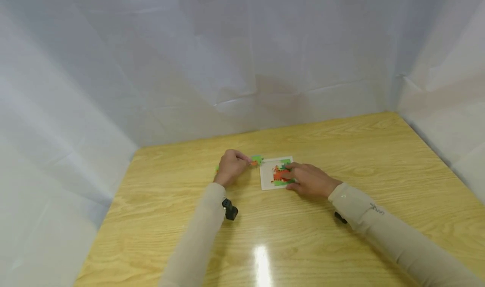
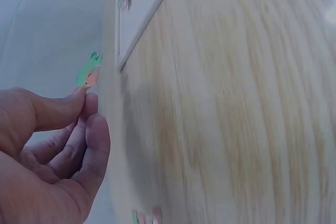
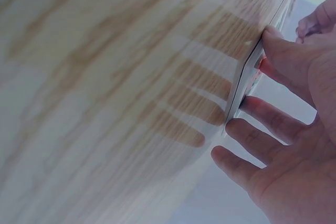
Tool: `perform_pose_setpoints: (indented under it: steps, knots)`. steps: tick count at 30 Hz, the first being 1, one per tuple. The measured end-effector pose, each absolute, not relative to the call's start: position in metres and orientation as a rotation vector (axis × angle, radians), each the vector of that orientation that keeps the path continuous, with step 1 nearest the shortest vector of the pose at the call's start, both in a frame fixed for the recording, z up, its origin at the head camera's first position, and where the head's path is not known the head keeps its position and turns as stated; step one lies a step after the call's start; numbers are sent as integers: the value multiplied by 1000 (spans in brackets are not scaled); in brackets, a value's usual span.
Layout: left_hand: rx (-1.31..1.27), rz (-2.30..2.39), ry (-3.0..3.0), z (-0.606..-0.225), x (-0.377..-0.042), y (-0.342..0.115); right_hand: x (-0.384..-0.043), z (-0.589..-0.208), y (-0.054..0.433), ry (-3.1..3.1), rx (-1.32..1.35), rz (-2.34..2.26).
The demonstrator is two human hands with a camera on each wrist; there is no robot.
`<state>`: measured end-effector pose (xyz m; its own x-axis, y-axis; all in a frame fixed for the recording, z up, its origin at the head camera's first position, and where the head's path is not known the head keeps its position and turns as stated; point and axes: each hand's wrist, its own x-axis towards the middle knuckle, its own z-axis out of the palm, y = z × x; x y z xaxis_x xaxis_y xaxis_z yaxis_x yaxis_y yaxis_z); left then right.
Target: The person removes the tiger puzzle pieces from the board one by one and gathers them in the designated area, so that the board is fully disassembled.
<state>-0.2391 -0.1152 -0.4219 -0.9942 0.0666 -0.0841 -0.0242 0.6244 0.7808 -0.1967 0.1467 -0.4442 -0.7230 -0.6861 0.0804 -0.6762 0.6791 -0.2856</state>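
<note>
My left hand (image 1: 232,167) pinches a green and orange puzzle piece (image 2: 88,72) between thumb and fingertips, raised above the table just left of a white puzzle board (image 1: 267,178). Joined pieces with an orange, striped picture (image 1: 279,175) lie on the board's right part; its left part shows bare white. My right hand (image 1: 311,180) rests at the board's right side. Its fingers (image 3: 252,137) are spread and fairly straight, the thumb touching the board's edge and one finger lying on the picture. That hand partly hides the picture.
Another puzzle piece (image 2: 147,217) lies on the wooden table (image 1: 288,236) by the left hand, mostly hidden behind it in the head view. White sheeting (image 1: 197,68) hangs behind the table and at both sides.
</note>
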Motion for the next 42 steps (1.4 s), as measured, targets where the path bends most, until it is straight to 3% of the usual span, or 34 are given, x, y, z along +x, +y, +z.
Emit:
perform_pose_setpoints:
  steps: [14, 42]
  knots:
    - [-90, 1280, 2774, -418, -236, -158, -198, -445, 147, 2825, -1121, -565]
    - [-159, 1040, 2969, -426, -239, -167, -198, -444, 147, 2818, -1102, -572]
